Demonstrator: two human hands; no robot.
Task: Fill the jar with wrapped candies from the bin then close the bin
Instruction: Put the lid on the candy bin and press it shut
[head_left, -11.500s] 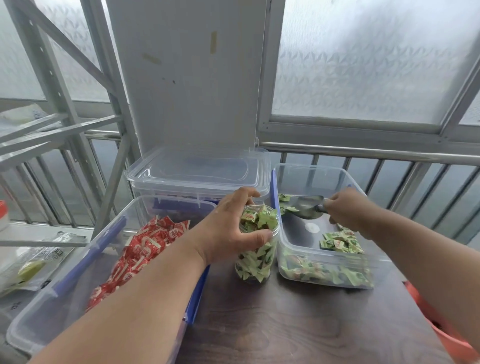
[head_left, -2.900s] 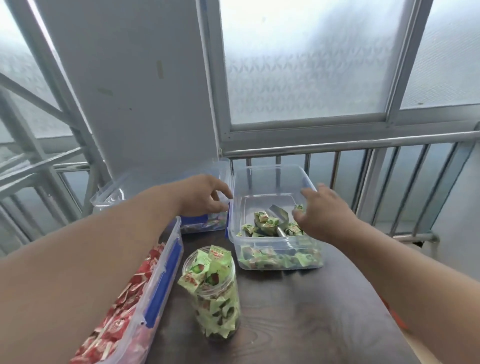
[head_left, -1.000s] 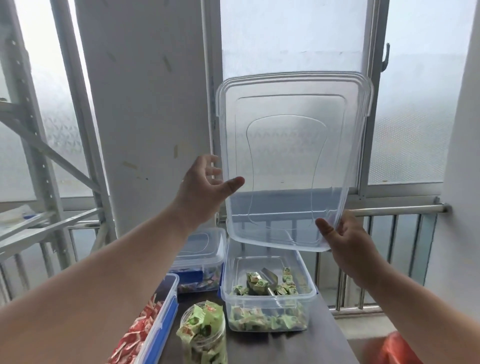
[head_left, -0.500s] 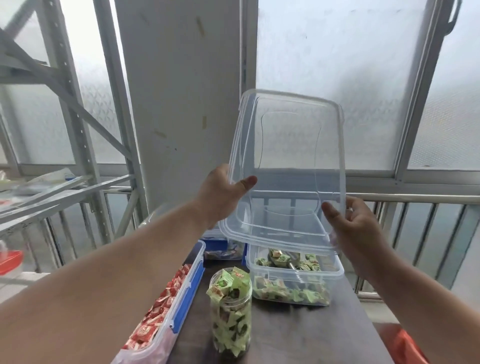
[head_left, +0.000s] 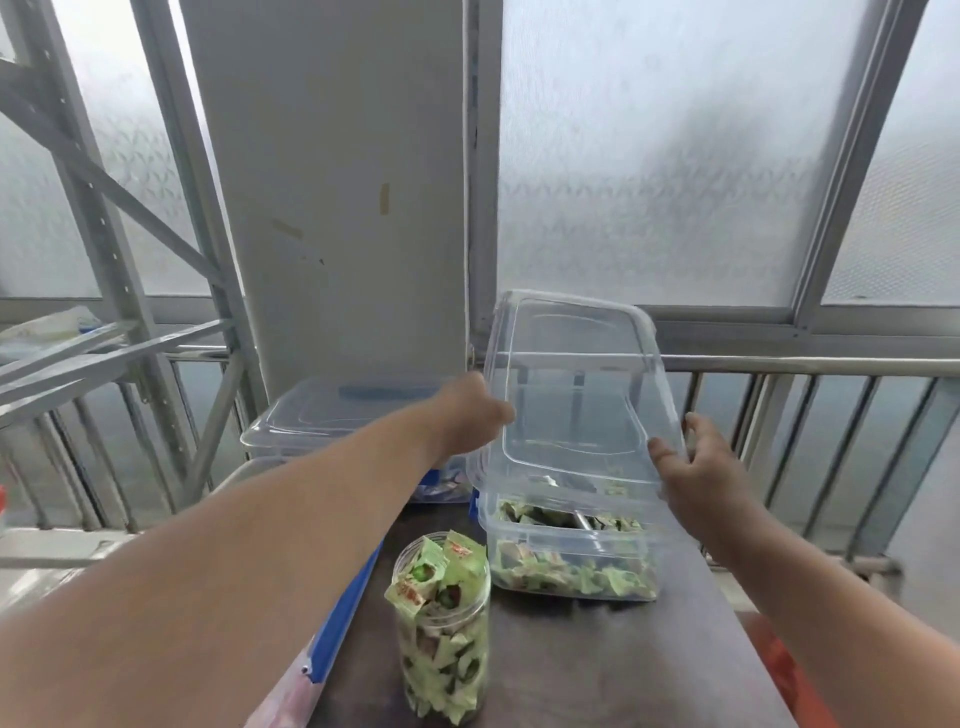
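No sleeves on me, both forearms bare to the frame edge. My left hand (head_left: 470, 415) & right hand (head_left: 696, 465): no gloves, no rings, no watch or wristband. Short nails. Nothing else of my body in shot.

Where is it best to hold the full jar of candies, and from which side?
Grip the jar around its clear round wall, below the rim, coming from the near side. It stands upright and open, with candies heaped above the mouth, so a top grasp would likely knock some off.
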